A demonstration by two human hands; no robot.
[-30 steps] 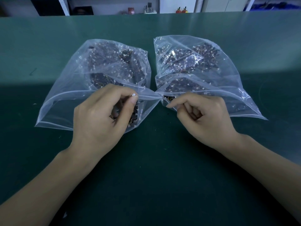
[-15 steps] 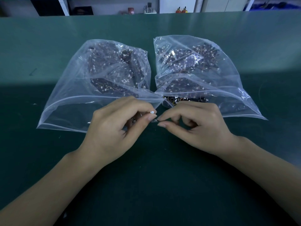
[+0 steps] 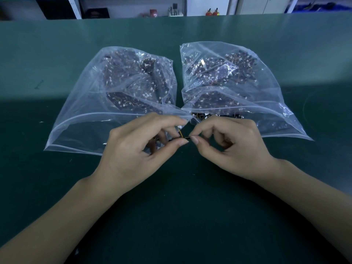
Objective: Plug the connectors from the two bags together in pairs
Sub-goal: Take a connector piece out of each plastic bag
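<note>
While 2 bags (image 3: 122,96) lie open, L hand (image 3: 137,149) & R hand (image 3: 234,145) grips pinch 2 connectors (image 3: 181,137).

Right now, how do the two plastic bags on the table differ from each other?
The left bag lies wider and flatter, with a broad empty stretch near its mouth; the right bag is more crumpled and folded over itself. The left hand partly covers the left bag's near edge; the right hand sits just clear of the right bag. Both are clear and hold dark wired connectors.

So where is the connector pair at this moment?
In the head view, the connector pair sits at centre, pinched between the left hand and right hand, just before the two bags' open mouths.
</note>
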